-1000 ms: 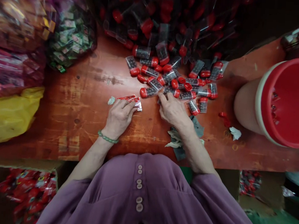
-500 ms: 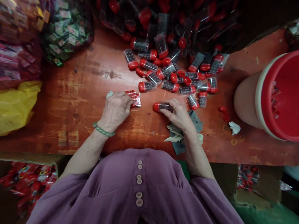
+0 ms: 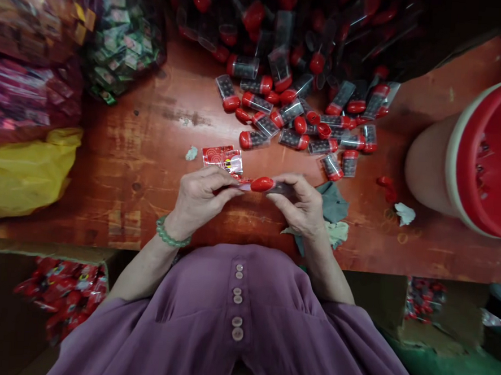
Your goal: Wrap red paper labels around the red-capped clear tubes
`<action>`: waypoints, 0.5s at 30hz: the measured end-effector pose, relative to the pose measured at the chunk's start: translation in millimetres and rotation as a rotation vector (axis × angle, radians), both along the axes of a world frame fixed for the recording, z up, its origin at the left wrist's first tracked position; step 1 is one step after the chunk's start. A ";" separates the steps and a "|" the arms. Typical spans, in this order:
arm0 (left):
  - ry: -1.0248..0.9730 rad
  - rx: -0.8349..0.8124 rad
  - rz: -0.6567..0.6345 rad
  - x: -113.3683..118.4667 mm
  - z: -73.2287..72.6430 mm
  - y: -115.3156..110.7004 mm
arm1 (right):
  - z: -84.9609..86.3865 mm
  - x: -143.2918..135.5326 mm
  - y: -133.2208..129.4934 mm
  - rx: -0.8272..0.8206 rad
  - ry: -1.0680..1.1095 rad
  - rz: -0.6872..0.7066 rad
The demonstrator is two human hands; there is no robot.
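Observation:
My right hand [image 3: 298, 204] is closed around a small clear tube [image 3: 281, 188] with dark beads inside; its rounded red cap [image 3: 261, 184] points toward my left hand. Between the thumb and fingers of my left hand [image 3: 203, 193], which wears a green bead bracelet, is a red printed wrapper [image 3: 245, 182]. The wrapper's right end meets or nearly meets the red cap; whether they touch is unclear. Just beyond the left fingers, more red printed wrappers [image 3: 218, 155] lie flat on the wooden table [image 3: 146, 158].
Several red-capped tubes [image 3: 293, 139] lie heaped toward the back. A red-rimmed bucket [image 3: 430, 159] stands at right, near rubber bands [image 3: 402, 238]. Cloth scraps [image 3: 334, 203] lie by my right wrist. Filled bags [image 3: 123, 44] and yellow plastic [image 3: 26, 174] line the left. Below, a box holds red packets [image 3: 68, 292].
My left hand has picked up a wrapper from the pile and moved right. My right hand has turned the tube so that its cap meets the wrapper in front of my chest.

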State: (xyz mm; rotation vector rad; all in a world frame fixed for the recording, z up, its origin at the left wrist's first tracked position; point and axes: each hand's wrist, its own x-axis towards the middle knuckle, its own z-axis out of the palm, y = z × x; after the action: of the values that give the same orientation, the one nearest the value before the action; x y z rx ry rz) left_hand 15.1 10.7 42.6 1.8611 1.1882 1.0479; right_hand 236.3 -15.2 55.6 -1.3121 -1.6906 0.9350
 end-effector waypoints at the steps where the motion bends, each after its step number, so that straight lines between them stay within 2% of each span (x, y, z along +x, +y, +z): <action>1: -0.024 -0.014 -0.010 -0.3 0.6 -1.5 | 1.0 -1.1 0.0 0.009 -0.019 0.030; 8: -0.053 -0.018 -0.061 -2.1 -9.8 -6.4 | 4.6 1.6 -0.7 0.069 -0.259 0.254; 15: -0.044 -0.037 -0.125 -2.0 -19.8 -11.0 | 14.4 2.6 -0.5 -0.088 -0.456 0.390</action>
State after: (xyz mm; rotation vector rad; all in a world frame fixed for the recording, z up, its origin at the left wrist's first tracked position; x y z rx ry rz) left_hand 13.2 -0.2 22.7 1.8488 1.0455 0.9860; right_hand 238.9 -15.7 69.9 -1.3502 -2.3422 0.9861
